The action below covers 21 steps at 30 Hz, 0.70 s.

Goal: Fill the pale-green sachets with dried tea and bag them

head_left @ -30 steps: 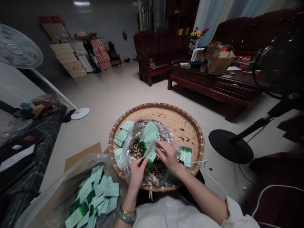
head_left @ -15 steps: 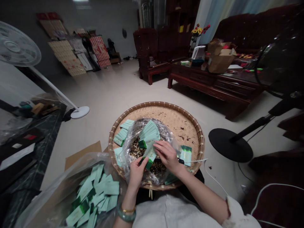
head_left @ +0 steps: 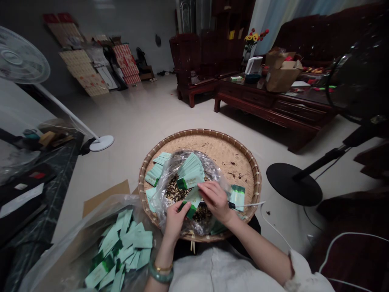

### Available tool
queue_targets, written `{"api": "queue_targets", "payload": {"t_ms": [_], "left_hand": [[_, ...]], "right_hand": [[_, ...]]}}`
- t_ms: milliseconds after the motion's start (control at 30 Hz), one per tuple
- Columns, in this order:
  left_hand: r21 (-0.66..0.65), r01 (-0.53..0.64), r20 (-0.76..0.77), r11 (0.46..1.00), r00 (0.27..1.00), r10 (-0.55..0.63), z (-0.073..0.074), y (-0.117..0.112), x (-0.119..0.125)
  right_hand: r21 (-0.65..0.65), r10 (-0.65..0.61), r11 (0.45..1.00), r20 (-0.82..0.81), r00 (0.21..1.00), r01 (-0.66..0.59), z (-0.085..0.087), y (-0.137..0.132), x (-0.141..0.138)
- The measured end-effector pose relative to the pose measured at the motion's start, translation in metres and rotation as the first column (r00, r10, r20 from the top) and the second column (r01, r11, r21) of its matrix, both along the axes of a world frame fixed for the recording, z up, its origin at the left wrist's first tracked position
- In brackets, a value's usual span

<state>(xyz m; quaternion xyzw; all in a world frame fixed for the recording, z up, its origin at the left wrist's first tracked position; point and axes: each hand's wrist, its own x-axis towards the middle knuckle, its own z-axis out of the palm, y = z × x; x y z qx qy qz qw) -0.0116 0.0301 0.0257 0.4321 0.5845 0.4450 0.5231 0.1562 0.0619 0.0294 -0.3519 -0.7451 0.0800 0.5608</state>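
Observation:
My left hand [head_left: 174,221] and my right hand [head_left: 214,199] both pinch one small green packet [head_left: 192,201], the left at its dark lower end and the right at its pale upper end. They hold it over a clear plastic bag [head_left: 182,190] of dark loose leaf material that lies in a round woven basket tray [head_left: 243,162]. A fanned stack of green packets [head_left: 190,169] rests on the bag just beyond my hands. More packets [head_left: 156,172] lie on the tray's left side, and one packet [head_left: 237,197] lies to the right of my right hand.
A plastic-lined box [head_left: 118,251] of several green packets sits at lower left. A white standing fan [head_left: 21,61] is at left, and a black fan's base [head_left: 293,186] at right. A dark wooden table [head_left: 273,105] and chairs stand behind. A white cable [head_left: 275,231] runs across the floor at right.
My hands stay on the packet over the bag; the right hand's fingers have shifted slightly along its top. The view has tilted a little.

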Motion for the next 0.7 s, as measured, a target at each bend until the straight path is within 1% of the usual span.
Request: {"api": "queue_targets", "payload": {"t_ms": [100, 200, 300, 433, 700], "left_hand": [[-0.023, 0.001, 0.025, 1.000, 1.000, -0.001, -0.0011, -0.0006, -0.0005], [-0.032, 0.018, 0.037, 0.999, 0.999, -0.017, 0.0006, -0.0014, 0.0001], [-0.027, 0.051, 0.041, 0.998, 0.998, -0.050, 0.0039, -0.0023, 0.0019], [-0.021, 0.083, 0.041, 0.996, 0.996, -0.082, 0.0063, -0.0028, 0.0042], [-0.016, 0.087, 0.052, 0.996, 0.995, -0.086, 0.0045, -0.0030, 0.0052]], "right_hand": [[0.022, 0.000, 1.000, 0.012, 1.000, 0.000, 0.0007, -0.0010, 0.0019], [0.014, -0.063, 0.998, -0.011, 0.998, 0.063, -0.0002, -0.0017, 0.0027], [0.007, -0.089, 0.996, -0.036, 0.995, 0.089, -0.0026, -0.0018, 0.0025], [0.030, -0.087, 0.996, -0.059, 0.994, 0.089, -0.0045, -0.0011, 0.0017], [0.112, -0.048, 0.992, -0.065, 0.997, 0.055, -0.0088, 0.0004, 0.0020]]}}
